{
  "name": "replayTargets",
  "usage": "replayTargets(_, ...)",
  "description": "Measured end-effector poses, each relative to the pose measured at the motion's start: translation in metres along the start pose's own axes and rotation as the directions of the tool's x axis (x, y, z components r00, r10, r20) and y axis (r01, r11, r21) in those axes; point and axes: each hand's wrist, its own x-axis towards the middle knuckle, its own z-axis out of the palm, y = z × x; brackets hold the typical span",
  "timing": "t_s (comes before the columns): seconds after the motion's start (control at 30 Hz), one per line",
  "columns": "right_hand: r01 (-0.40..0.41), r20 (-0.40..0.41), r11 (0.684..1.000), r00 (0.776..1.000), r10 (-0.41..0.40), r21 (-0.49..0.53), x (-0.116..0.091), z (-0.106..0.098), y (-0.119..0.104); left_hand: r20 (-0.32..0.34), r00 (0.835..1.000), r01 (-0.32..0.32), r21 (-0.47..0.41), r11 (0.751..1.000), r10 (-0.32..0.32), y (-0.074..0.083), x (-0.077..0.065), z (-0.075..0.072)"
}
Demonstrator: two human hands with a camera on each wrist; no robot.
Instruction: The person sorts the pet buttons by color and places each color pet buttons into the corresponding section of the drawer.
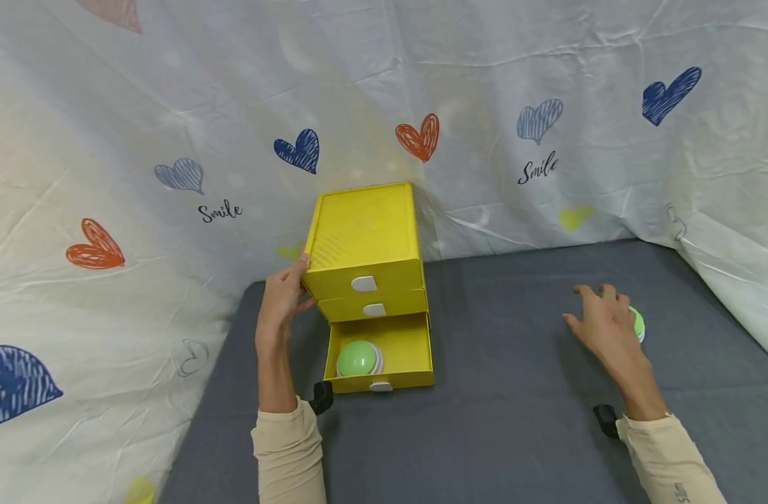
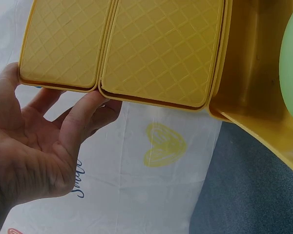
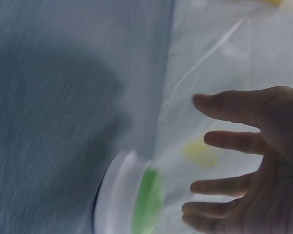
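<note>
A yellow drawer cabinet stands toward the back of the table, its bottom drawer pulled out. Inside that drawer lies a round green-and-white dome-topped button, seen partly in the left wrist view. My left hand touches the cabinet's left side near the front, thumb at the top corner and fingers along the side wall. Out to the right, my right hand is empty with its fingers spread. It hovers beside a second green-and-white button, which it partly hides in the head view.
The upper two drawers, with white handles, are closed. Dark grey cloth covers the table. Behind and along both sides hangs a white curtain printed with hearts and "Smile".
</note>
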Motion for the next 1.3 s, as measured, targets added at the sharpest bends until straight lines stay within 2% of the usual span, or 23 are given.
replayTargets(0.13,-0.085,0.065,0.996,0.994,0.086,-0.023,-0.001,-0.002,0.028,0.001,1.0,0.0,0.003,1.0,0.0,0.0,0.0,0.0)
replayTargets(0.27,-0.092,0.083,0.995,0.992,0.094,-0.029,-0.003,-0.003,0.043,-0.005,1.0,0.008,0.0,1.0,-0.008,0.001,0.0,0.0)
replayTargets(0.57,-0.072,0.004,0.997,0.997,0.072,0.0,-0.002,-0.004,0.05,-0.001,1.0,0.006,0.002,1.0,-0.006,0.0,-0.001,-0.003)
replayTargets(0.8,-0.066,-0.008,0.997,0.998,0.066,0.035,-0.004,-0.004,0.054,-0.008,1.0,0.009,0.01,1.0,-0.009,0.0,-0.001,-0.001)
replayTargets(1.03,-0.028,-0.109,0.997,0.993,0.036,0.071,-0.008,-0.004,0.033,-0.01,1.0,0.02,0.005,1.0,-0.02,0.001,0.0,-0.001)
replayTargets(1.2,0.081,-0.153,0.992,0.986,-0.066,0.095,-0.009,-0.008,0.002,-0.008,1.0,0.019,0.004,1.0,-0.019,0.001,0.0,-0.001)
replayTargets(1.3,0.126,-0.131,0.986,0.985,-0.112,0.11,-0.009,-0.009,-0.023,-0.009,1.0,0.017,0.002,1.0,-0.017,0.0,0.0,-0.001)
